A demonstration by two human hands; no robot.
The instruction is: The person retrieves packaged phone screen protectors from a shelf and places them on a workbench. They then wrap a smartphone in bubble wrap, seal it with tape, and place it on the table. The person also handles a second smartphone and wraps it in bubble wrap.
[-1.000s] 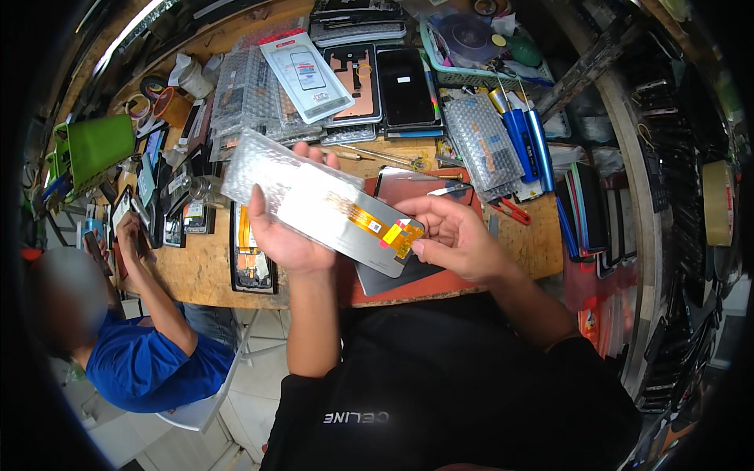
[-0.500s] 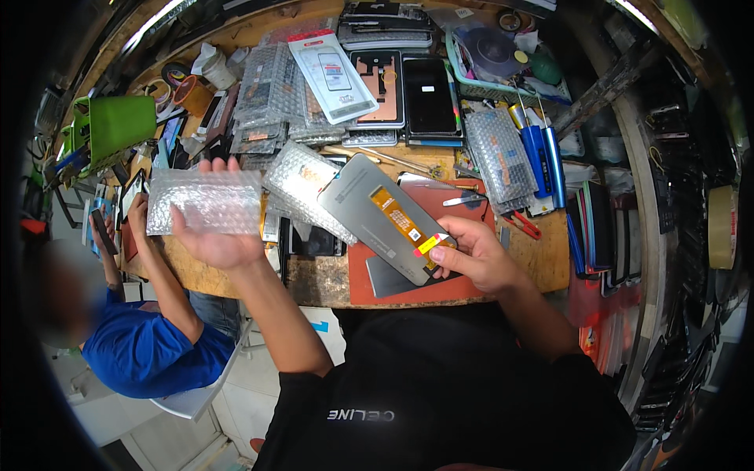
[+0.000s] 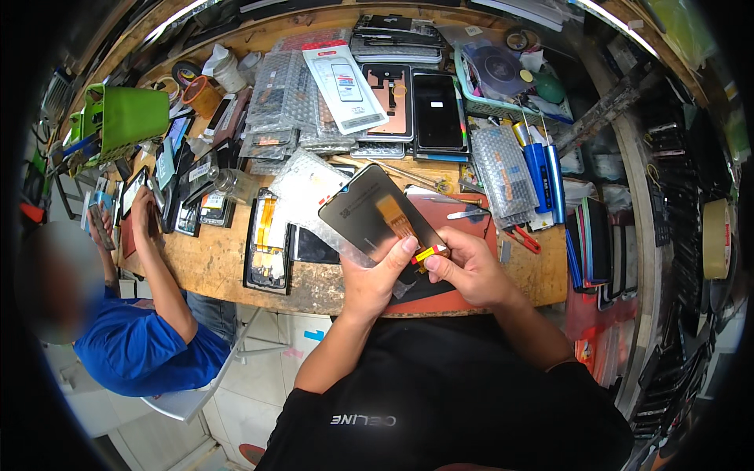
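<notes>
A phone screen (image 3: pixel 353 210), its grey back facing up, is held in front of me at a tilt. An orange flex cable (image 3: pixel 393 216) runs along it, ending near a yellow and red sticker (image 3: pixel 425 255). My right hand (image 3: pixel 479 271) grips the lower right corner, thumb on top. At the lower left edge, my left hand (image 3: pixel 367 284) is closed on the same screen with its thumb by the cable. Under the screen's left side lies a bubble-wrap sleeve (image 3: pixel 306 182). Below is a red mat (image 3: pixel 463 228), with a dark flat piece partly hidden by my hands.
An opened phone (image 3: pixel 267 247) lies left on the wooden bench (image 3: pixel 212 263). Bubble-wrapped parts (image 3: pixel 275 94) are piled behind, beside a black phone (image 3: pixel 440 114). Blue screwdrivers (image 3: pixel 542 173) and red-handled pliers (image 3: pixel 525 239) lie right. A person in a blue shirt (image 3: pixel 149 345) works at left.
My left hand has come rightward onto the screen; the clear bubble-wrap sleeve it held is no longer visible at the left. The opened phone and a glass jar there now show.
</notes>
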